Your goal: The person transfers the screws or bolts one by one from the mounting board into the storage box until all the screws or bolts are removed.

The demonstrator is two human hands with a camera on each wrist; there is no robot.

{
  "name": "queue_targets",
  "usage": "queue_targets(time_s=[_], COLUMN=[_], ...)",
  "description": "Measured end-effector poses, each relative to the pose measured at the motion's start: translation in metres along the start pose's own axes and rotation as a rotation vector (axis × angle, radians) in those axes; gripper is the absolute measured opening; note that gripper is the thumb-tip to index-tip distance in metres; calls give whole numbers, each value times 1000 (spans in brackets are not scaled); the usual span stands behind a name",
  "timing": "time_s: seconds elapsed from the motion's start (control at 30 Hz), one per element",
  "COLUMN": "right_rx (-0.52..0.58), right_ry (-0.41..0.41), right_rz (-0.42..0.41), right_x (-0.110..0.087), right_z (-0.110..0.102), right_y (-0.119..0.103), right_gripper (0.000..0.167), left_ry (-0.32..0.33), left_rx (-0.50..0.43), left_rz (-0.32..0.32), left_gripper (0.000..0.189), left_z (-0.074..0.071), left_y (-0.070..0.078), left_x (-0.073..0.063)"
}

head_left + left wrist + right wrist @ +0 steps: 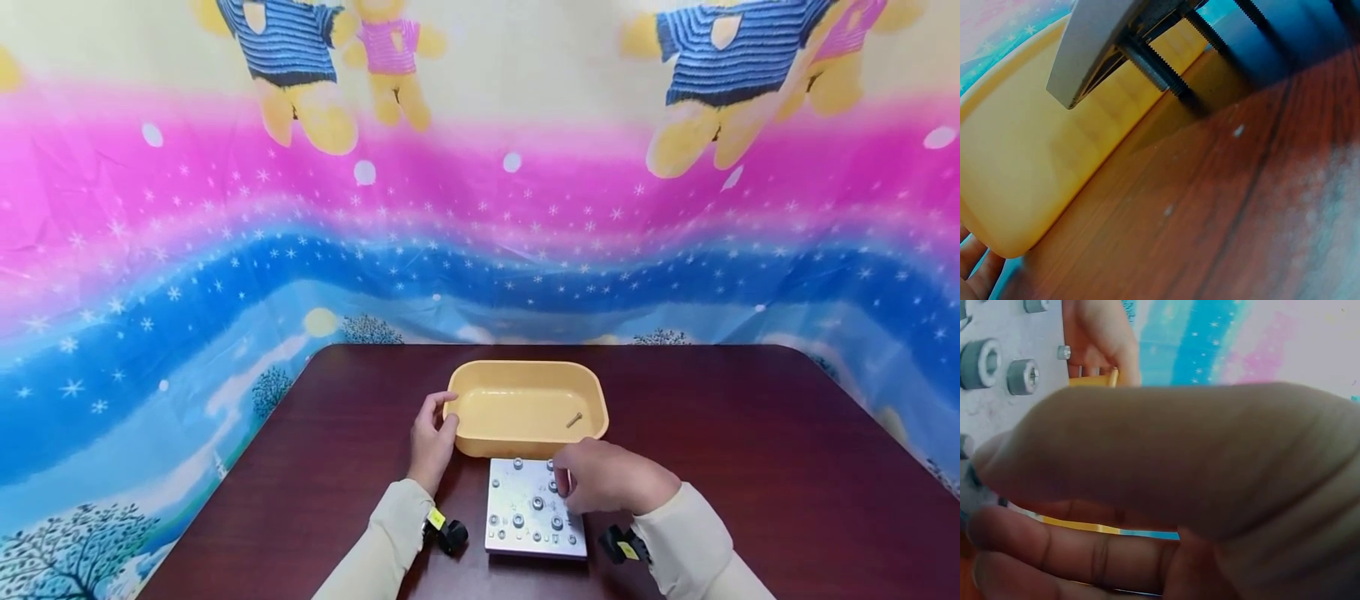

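A metal plate (525, 525) carries several socket head screws (537, 503); in the left wrist view, threaded shafts (1160, 69) stick out beneath it. At the plate's far right edge my right hand (611, 477) pinches a screw with thumb and fingertips; that screw is mostly hidden. The right wrist view shows the thumb (1116, 450) over a dark screw head, with the other fingers curled below. My left hand (432, 442) rests against the left end of a yellow tray (525, 450), thumb and a fingertip at its rim. One loose screw (574, 420) lies inside the tray.
The dark red-brown table (337, 492) extends to both sides of the tray and plate. A printed cloth (480, 250) hangs behind the table's far edge. Black wrist cameras (452, 536) sit on both wrists, close to the plate's sides.
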State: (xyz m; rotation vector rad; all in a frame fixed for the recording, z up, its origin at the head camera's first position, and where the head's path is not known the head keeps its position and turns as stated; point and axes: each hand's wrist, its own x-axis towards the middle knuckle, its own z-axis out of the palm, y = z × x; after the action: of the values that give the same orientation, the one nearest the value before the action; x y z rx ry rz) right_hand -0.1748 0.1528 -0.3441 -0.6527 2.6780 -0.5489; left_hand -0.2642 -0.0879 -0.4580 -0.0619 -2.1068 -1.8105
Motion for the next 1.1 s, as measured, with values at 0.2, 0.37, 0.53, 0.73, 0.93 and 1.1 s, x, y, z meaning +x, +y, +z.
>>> queue_targets(time_s=[0.2,0.37,0.53,0.73,0.93,1.1], right_rx=[-67,-58,-35,-49,-69,-88], right_ry=[19,18,19,47,55,75], right_rz=[-14,-27,12,59,69,52], right_x=[2,2,0,-1,-2,-1], right_z=[5,6,7,8,10,11], right_y=[1,1,-1,-5,-8,-9], right_gripper=[22,22,22,23,23,22], left_ry=[0,18,28,30,19,21], left_rx=[19,25,28,41,29,32], left_rz=[-7,13,-5,18,3,15], left_gripper=[30,30,29,30,30,30], left_z=[1,2,1,1,0,0], left_y=[-2,-3,-1,-1,0,-2], left_x=[0,0,-1,-1,-3,-2])
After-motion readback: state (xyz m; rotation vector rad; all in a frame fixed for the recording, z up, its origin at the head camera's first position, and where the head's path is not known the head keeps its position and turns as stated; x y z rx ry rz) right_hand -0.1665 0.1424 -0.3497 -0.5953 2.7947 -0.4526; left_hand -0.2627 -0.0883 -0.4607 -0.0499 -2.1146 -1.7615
